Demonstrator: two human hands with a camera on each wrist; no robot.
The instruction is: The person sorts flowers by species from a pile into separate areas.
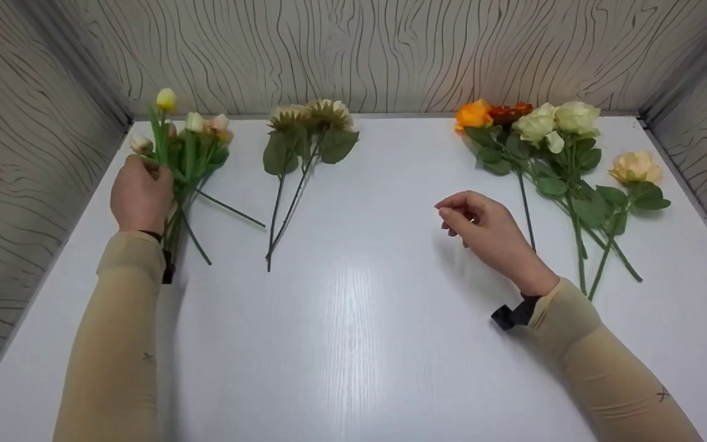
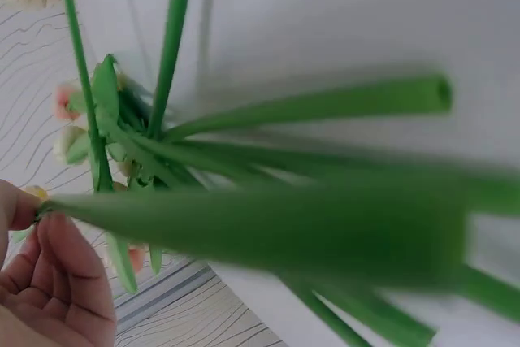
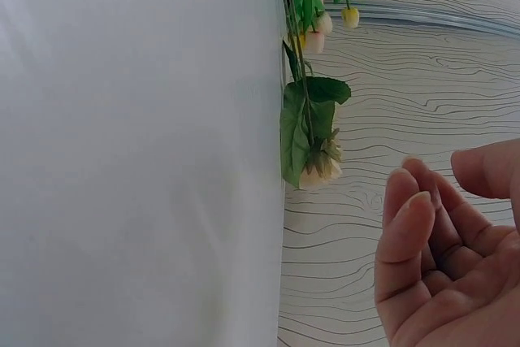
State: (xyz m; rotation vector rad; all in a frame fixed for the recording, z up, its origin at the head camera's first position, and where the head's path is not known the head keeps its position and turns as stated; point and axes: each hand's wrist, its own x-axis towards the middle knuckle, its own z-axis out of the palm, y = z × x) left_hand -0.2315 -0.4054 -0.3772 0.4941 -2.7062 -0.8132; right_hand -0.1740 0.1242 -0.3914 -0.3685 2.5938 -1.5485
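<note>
At the far left of the white table, my left hand pinches the green stem of a tulip between thumb and fingers. The stem runs blurred across the left wrist view, close to the camera. A yellow tulip head stands above the hand and overlaps the back wall. Beside and under the hand lies a bunch of tulips with white, pink and yellow heads. My right hand hovers over the right half of the table, fingers loosely bent, holding nothing.
Two pale flowers with dark stems lie left of the middle. On the right lie an orange flower, a dark red one, pale green roses and a peach rose. Wood-patterned walls enclose the table.
</note>
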